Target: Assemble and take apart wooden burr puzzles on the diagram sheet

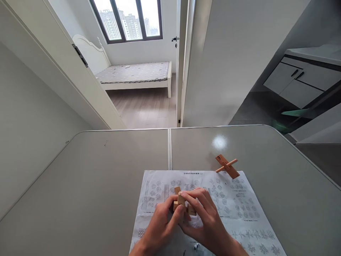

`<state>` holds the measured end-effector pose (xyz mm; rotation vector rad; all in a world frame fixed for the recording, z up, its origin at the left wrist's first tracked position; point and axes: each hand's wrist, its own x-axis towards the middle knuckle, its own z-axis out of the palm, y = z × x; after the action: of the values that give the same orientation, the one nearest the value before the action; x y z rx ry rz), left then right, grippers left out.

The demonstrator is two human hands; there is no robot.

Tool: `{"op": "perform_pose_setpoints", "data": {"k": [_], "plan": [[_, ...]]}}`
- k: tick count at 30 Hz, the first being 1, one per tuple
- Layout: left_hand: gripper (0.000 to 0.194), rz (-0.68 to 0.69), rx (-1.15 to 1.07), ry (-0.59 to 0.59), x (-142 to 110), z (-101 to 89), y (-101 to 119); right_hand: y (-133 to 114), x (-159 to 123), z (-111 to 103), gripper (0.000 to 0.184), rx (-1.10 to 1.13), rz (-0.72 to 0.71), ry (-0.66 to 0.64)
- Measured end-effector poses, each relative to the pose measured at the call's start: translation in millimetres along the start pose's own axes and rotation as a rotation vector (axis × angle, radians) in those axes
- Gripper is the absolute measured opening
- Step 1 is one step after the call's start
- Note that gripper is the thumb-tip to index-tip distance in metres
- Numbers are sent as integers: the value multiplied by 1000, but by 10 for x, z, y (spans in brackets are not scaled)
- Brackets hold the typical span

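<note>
Several light wooden blocks, fitted together as an interlocking wooden puzzle [181, 200], are between my two hands above a printed sheet. My left hand [163, 222] pinches the puzzle from the left, thumb at its near side. From the right, my right hand [204, 213] closes on it, with fingertips on the top of an upright block. My fingers hide part of the puzzle. Under my hands lies the white instruction sheet [255, 227], printed with rows of small puzzle diagrams.
A flat reddish-brown wooden piece [232, 172] with a thin wooden stick [234, 161] crossing it lies at the sheet's far right corner. The grey table [80, 185] has a seam down its middle. Beyond its far edge are a doorway and a bed [138, 85].
</note>
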<state>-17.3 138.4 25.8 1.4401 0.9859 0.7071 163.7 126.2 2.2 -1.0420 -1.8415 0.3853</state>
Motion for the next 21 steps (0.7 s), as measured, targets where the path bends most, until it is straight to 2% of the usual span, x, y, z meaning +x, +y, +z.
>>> {"op": "perform_pose_setpoints", "data": {"k": [2,5,8,11,17,21], "plan": [[36,-5,-11,61,6,-16,-19,35,-16,1,69,20,30,-40],[40,-31,-56,219,33,-50,-44,98,-47,5,73,15,105,-87],[45,-72,-152,376,70,-82,-64,143,-76,22,62,-19,164,-139],[54,-116,-256,476,90,-90,-87,157,-91,48,48,-23,175,-202],[64,-118,-360,509,97,-65,-101,177,-101,78,32,-25,176,-223],[59,-105,-371,490,105,-68,-124,189,-102,73,29,-22,193,-217]]}}
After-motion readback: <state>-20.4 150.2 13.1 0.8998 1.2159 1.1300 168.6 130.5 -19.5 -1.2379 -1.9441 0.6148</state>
